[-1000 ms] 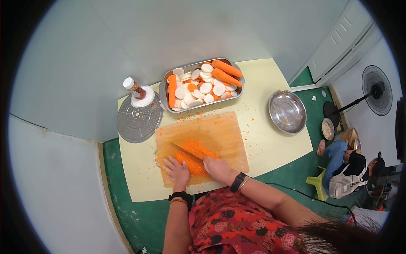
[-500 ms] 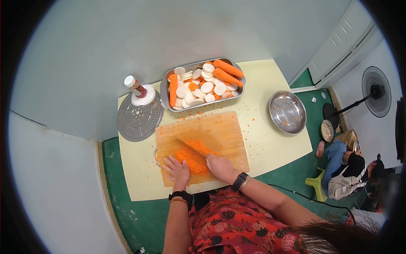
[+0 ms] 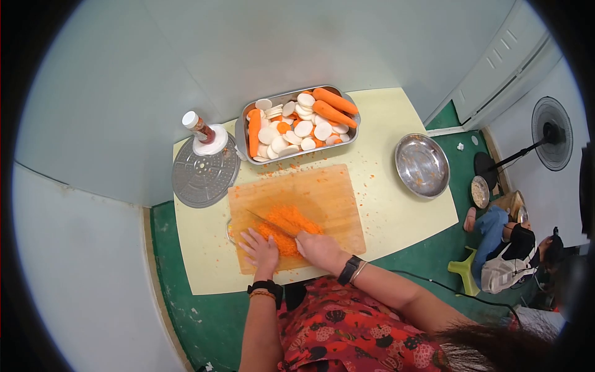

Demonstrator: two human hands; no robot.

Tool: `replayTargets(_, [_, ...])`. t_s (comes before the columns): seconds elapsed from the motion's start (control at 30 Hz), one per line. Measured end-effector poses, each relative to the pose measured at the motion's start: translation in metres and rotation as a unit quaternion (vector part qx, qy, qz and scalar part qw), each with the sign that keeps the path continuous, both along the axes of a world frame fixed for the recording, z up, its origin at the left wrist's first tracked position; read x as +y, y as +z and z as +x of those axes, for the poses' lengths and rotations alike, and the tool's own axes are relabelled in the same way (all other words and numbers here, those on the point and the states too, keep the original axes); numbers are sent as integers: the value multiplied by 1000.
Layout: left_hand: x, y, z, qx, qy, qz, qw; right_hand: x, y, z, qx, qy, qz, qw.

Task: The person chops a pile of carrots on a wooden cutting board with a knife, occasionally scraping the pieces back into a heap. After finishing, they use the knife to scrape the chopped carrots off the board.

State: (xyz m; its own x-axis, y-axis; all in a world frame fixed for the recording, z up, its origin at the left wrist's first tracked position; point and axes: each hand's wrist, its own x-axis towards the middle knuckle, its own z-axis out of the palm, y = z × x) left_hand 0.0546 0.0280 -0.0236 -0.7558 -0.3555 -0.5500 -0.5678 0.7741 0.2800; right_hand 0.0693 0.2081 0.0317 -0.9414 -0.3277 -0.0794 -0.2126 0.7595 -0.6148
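Plainly, the two hands are set apart at the near side of the wooden cutting board (image 3: pixel 338 198). The handle of one knife (image 3: pixel 270 222) is gripped in the right hand (image 3: pixel 321 249), while the left hand (image 3: pixel 261 249) is laid palm down, fingers spread, beside the chopped carrot (image 3: pixel 290 217). This is heaped on the board under the slanting blade: bright orange, finely minced, moist-looking, with crumbs strewn onto the desk (image 3: pixel 396 229). Beyond the board, one metal tray (image 3: pixel 300 155) is filled with three large carrot pieces (image 3: pixel 335 114), orange slices and white slices (image 3: pixel 303 128) too overlapped to be counted. To the left, one perforated grey disc (image 3: pixel 201 185) is topped by one white-capped jar (image 3: pixel 201 131), on which any lettering is too small to be read. To the right, one steel bowl (image 3: pixel 412 162) is flecked with orange.
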Motion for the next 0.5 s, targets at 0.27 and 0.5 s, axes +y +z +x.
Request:
replayTargets(0.27, [-1,-3,0,-1,-2,-11,1000,-1,-2,0,4,11,-4,1000])
replayTargets(0.5, [-3,-2,-1,6,-4,-10,1000,-1,-11,-3,-20,4,-15,1000])
